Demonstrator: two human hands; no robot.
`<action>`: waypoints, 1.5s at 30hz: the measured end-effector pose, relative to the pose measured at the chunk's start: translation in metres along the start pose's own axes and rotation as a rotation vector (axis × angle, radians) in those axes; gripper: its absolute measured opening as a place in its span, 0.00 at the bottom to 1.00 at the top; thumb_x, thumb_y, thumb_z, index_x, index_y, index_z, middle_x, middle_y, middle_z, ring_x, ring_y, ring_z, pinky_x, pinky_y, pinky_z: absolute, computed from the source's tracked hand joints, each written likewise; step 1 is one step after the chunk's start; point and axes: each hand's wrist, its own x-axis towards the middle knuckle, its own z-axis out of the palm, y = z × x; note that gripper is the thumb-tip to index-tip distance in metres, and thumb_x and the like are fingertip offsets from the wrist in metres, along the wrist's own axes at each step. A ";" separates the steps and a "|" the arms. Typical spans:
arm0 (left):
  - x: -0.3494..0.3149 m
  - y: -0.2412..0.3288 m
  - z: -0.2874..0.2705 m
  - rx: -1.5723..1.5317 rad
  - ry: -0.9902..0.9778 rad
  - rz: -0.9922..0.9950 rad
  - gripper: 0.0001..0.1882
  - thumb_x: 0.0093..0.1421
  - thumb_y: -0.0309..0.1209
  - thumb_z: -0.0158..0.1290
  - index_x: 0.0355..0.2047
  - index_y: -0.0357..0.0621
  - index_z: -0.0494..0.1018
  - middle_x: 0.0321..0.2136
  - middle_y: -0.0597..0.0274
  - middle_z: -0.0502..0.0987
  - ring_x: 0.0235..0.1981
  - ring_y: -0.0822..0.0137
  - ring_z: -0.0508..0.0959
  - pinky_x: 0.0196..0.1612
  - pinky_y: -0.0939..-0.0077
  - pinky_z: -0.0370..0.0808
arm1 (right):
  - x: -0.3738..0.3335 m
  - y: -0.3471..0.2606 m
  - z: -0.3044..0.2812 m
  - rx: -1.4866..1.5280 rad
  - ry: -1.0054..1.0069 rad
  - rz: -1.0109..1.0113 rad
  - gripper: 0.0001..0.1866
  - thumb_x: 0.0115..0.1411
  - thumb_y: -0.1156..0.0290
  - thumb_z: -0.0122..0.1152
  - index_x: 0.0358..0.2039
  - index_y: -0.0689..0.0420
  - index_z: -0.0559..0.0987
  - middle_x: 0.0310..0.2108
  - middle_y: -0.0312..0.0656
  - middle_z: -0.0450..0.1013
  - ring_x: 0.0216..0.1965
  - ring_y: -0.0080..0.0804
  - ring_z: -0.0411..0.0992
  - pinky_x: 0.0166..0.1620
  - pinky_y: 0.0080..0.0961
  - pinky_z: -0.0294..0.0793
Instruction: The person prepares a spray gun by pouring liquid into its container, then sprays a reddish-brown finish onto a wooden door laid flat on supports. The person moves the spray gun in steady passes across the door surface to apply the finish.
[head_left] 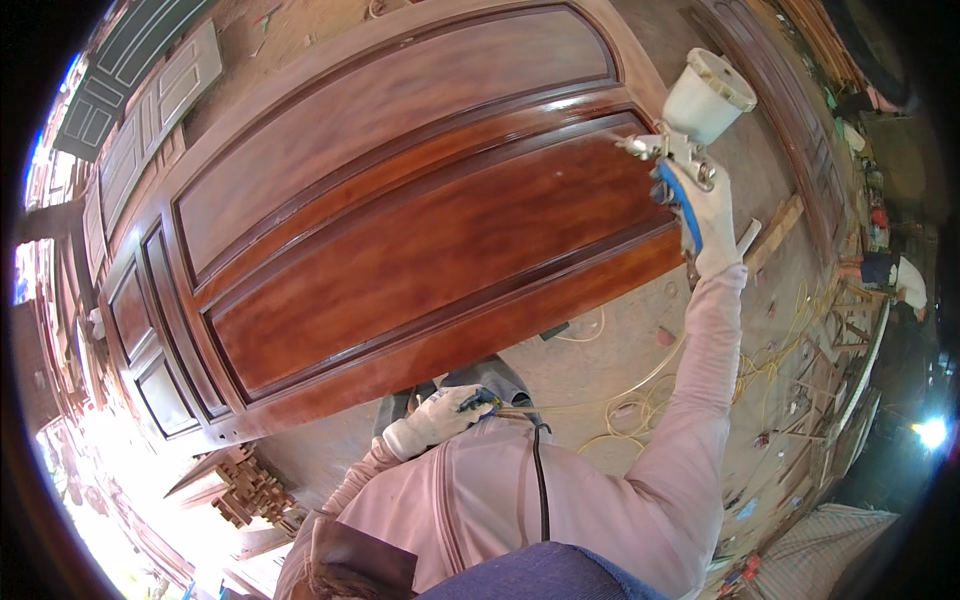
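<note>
My gloved right hand (708, 215) is wrapped round the handle of a metal spray gun (680, 152), raised at the right end of a wooden door. A whitish paint cup (708, 98) sits on top of the gun, whose nozzle points left over the door. The panelled door (440, 250) lies in front of me, reddish brown, its near panel glossier and darker than the hazy far one. Close to my waist, my left hand (440, 418), in a white glove with dark blue fingertips, is closed on a thin yellow air hose (570, 408) that runs right toward the gun.
More yellow hose (630, 415) lies in loops on the floor to the right. A stack of wood pieces (250, 490) stands at lower left. Other doors (165, 95) lean at upper left, and a brown one (790, 120) is at far right. A person (905, 280) is in the background.
</note>
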 end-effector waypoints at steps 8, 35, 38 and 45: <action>0.012 0.012 0.003 -0.098 0.023 0.050 0.12 0.64 0.34 0.55 0.42 0.38 0.76 0.34 0.51 0.80 0.35 0.58 0.79 0.40 0.68 0.74 | 0.063 0.052 -0.066 -0.530 0.546 -0.405 0.20 0.56 0.61 0.68 0.40 0.65 0.80 0.30 0.48 0.80 0.28 0.36 0.78 0.34 0.33 0.74; -0.057 -0.071 0.005 -0.148 0.260 -0.030 0.23 0.62 0.42 0.54 0.48 0.33 0.74 0.43 0.44 0.79 0.45 0.49 0.79 0.48 0.62 0.75 | -0.009 -0.039 0.117 -0.213 0.009 -0.200 0.12 0.61 0.74 0.63 0.44 0.63 0.81 0.31 0.36 0.79 0.26 0.18 0.74 0.28 0.18 0.73; -0.090 -0.050 -0.027 -0.257 0.196 -0.057 0.22 0.62 0.42 0.54 0.48 0.36 0.75 0.43 0.45 0.79 0.45 0.49 0.78 0.48 0.62 0.74 | -0.034 -0.054 0.165 -0.193 -0.076 -0.179 0.12 0.61 0.74 0.63 0.44 0.62 0.81 0.30 0.34 0.79 0.25 0.16 0.74 0.27 0.17 0.72; -0.173 -0.094 -0.044 -0.412 0.333 -0.080 0.18 0.64 0.40 0.53 0.46 0.40 0.76 0.40 0.48 0.80 0.43 0.53 0.79 0.47 0.65 0.74 | -0.080 -0.081 0.306 -0.073 -0.331 -0.250 0.14 0.59 0.72 0.66 0.44 0.63 0.81 0.30 0.36 0.78 0.25 0.17 0.74 0.28 0.17 0.73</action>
